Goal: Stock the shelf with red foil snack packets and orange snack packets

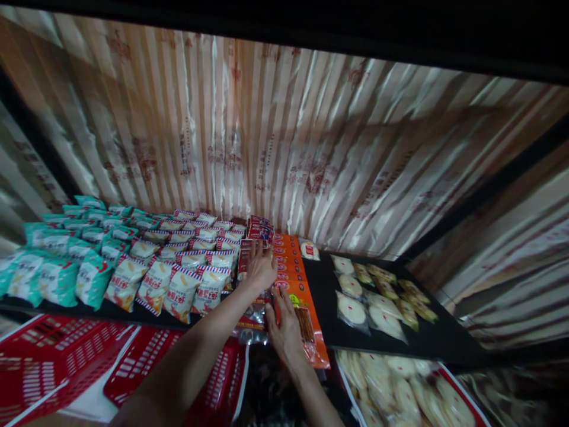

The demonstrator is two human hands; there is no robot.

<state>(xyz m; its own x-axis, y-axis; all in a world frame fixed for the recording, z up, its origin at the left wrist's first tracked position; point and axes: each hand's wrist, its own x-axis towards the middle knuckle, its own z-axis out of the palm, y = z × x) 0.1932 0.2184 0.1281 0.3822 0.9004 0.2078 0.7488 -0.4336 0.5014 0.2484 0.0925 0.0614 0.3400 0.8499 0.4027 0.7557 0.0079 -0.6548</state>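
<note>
- Below the shelf's front edge, towards its left corner, stand two red plastic baskets (pixel 213 379) with slotted walls.
- Below the same edge, right of the middle, a red-rimmed container (pixel 464 394) holds pale, flat cakes (pixel 406 394) in clear wrap.
- The right hand (pixel 284 326) is near the middle of the front edge, fingers stretched forward and thumb spread apart from them, beside the left side of a long orange packet (pixel 288 261); whether it presses on the packet I cannot tell.
- The orange packet runs from near the back edge to the front edge, with brown sticks (pixel 305 324) showing in its nearer part.
- The left hand (pixel 261 267) lies farther in, palm down with fingers extended, over dark red packets (pixel 260 228) that form a column just left of the orange packet.
- Teal bags (pixel 57 281) fill the left end of the black shelf (pixel 322 296); white shrimp-snack bags (pixel 182 290) stand in rows between them and the dark red packets.
- Towards the right end lie white round cakes (pixel 351 308) in clear wrap and yellowish-brown packets (pixel 384 287).
- A small white packet (pixel 310 250) sits at the back edge, beside the orange packet.
- Behind the back edge hangs a pleated, shiny sheet (pixel 267 130) with reddish print.
</note>
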